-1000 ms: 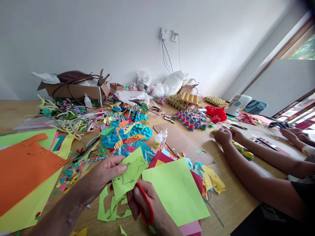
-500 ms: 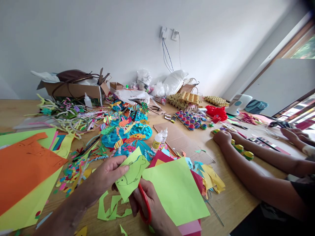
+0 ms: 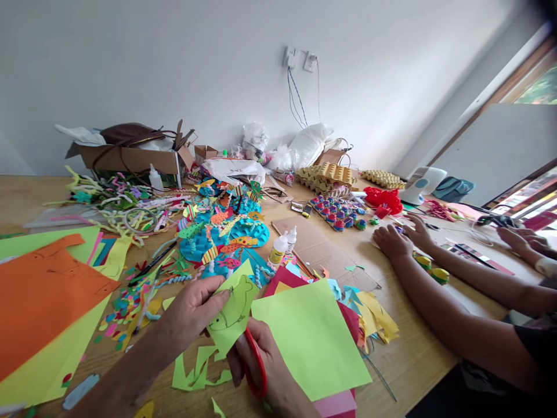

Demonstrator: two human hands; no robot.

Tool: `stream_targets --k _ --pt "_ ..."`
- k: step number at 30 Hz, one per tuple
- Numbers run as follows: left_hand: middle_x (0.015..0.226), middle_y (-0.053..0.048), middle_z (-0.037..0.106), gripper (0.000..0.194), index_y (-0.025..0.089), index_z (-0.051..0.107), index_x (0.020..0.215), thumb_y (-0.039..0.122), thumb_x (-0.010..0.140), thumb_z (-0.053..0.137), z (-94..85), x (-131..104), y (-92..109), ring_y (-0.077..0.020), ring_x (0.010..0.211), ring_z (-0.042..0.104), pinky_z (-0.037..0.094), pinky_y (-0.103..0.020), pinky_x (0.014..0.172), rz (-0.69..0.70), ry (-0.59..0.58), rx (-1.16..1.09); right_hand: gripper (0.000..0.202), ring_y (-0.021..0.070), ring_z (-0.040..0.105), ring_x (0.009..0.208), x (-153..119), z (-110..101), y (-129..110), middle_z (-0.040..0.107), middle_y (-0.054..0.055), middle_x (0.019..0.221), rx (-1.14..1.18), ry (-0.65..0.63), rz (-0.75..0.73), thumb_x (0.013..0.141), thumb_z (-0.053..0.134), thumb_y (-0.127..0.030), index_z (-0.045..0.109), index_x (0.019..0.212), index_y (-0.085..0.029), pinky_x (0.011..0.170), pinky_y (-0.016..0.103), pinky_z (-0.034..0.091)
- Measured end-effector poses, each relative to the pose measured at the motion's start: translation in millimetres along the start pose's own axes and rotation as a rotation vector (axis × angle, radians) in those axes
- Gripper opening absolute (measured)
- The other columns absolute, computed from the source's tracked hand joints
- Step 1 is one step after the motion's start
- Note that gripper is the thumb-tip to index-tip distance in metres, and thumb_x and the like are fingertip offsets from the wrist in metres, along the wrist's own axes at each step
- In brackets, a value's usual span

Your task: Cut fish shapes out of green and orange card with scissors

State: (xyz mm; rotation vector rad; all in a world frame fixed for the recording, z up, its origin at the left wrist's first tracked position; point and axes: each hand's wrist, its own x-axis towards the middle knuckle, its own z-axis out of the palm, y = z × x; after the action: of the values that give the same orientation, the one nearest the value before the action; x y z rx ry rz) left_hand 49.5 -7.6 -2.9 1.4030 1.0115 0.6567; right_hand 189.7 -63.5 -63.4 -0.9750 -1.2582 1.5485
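Observation:
Between the thumb and fingers of my left hand (image 3: 198,310) is a piece of light green paper (image 3: 232,313) with a fish drawn on it in dark lines. My right hand (image 3: 265,354) grips red-handled scissors (image 3: 257,368) just below the paper's lower right side. The blades are hidden behind the paper. Green paper scraps (image 3: 198,371) lie on the table under my hands. A larger light green sheet (image 3: 311,342) rests on other coloured sheets to the right of my right hand.
Blue egg-carton pieces with paper fish (image 3: 221,232) stand ahead, beside glue bottles (image 3: 278,248). Orange paper (image 3: 47,296) lies left. A cardboard sheet (image 3: 326,249) lies centre-right. Another person's arms (image 3: 452,307) reach in from the right, near yellow-green painted pieces (image 3: 439,276).
The green paper has tilted, and its right edge has shifted slightly left and looks trimmed nearer the fish's tail. The other person's hands have opened and moved back from the painted pieces.

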Motion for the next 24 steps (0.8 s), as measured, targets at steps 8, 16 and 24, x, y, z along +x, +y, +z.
stream_targets --k 8,16,24 --pt "0.055 0.005 0.051 0.028 0.017 0.062 0.077 0.045 0.077 0.059 0.1 1.4 -2.8 -0.0118 0.049 0.046 0.036 -0.020 0.045 0.002 -0.022 -0.058 0.058 0.0046 0.035 0.035 -0.6 1.2 1.1 0.041 -0.007 0.041 -0.009 0.018 0.006 0.086 0.043 -0.065 0.062 0.074 -0.011 0.036 0.015 0.024" --pt "0.058 0.004 0.051 0.030 0.018 0.057 0.073 0.048 0.080 0.055 0.3 1.9 -4.7 -0.0119 0.051 0.045 0.036 -0.020 0.047 0.021 -0.021 -0.031 0.054 0.0038 0.032 0.035 -2.0 2.0 -4.1 0.039 -0.007 0.040 -0.002 0.019 -0.044 0.086 0.047 -0.060 0.062 0.068 -0.011 0.036 0.014 0.024" --pt "0.059 0.004 0.048 0.032 0.019 0.052 0.070 0.048 0.083 0.050 -1.6 1.5 -7.6 -0.0118 0.053 0.043 0.034 -0.021 0.048 0.046 -0.027 0.001 0.061 0.0043 0.032 0.035 -1.4 1.0 0.1 0.038 -0.007 0.040 -0.011 0.016 -0.087 0.083 0.043 -0.068 0.061 0.066 -0.013 0.036 0.015 0.027"
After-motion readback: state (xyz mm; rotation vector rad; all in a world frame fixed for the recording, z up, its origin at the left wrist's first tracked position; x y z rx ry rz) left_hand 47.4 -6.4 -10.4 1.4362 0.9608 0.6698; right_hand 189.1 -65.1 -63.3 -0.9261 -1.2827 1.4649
